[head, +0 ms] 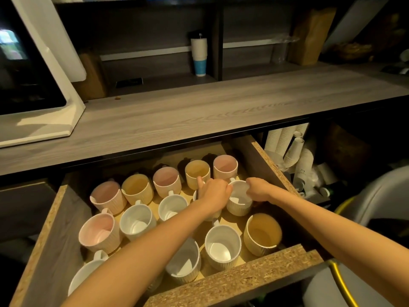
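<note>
Gripping opposite sides of the white mug's (240,201) rim, right of centre in the drawer (243,278), left hand (213,191) and right hand (259,188) curl their fingers tight, probably to lift it level between close-packed neighbours.

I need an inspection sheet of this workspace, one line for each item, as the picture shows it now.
surface: open drawer with chipboard edges, below a grey counter.
job's things: white mug upright in the drawer, among other mugs, pink, yellow, white.
clutter: paper cup stacks right of the drawer.
hands: right hand pinches the white mug's rim; left hand curled at its other side, grip unclear.
cables: yellow tube, perhaps a cable, lower right.
surroundings: microwave at left; cup stack on shelf.
</note>
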